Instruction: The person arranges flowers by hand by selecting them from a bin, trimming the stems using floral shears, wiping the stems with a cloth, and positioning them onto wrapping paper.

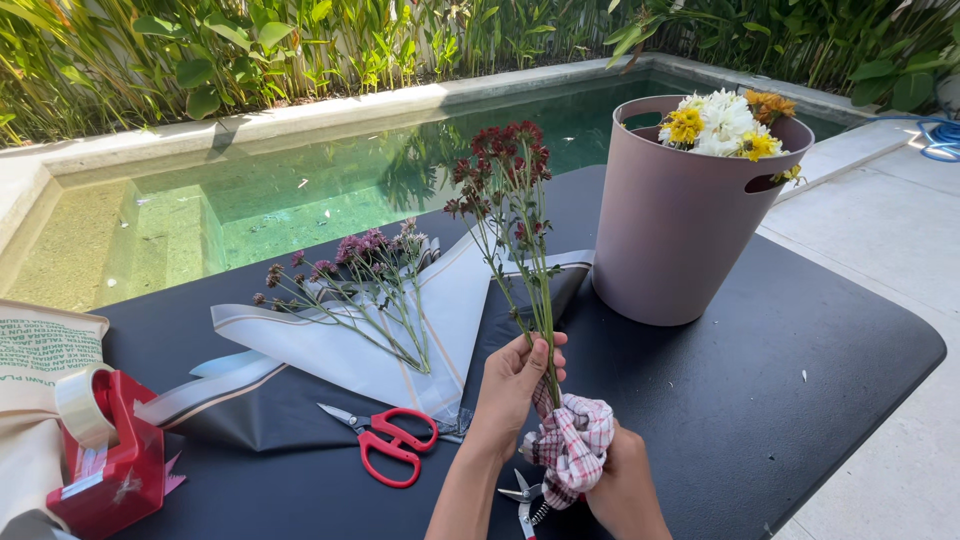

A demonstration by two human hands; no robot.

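Both our hands close on the dark red flower stems (520, 250): left hand (510, 385) pinching mid-stem, right hand (620, 470) gripping the checked cloth (572, 445) at the base, long axis rising upright away from us.

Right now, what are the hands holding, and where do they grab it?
Both hold a bunch of dark red flowers by its lower stems: left hand around the stems, right hand pressing a checked cloth around their ends.

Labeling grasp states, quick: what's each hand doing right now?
Left hand: closed around the thin green stems of the dark red flower bunch.
Right hand: closed on the red-and-white checked cloth at the stem ends.
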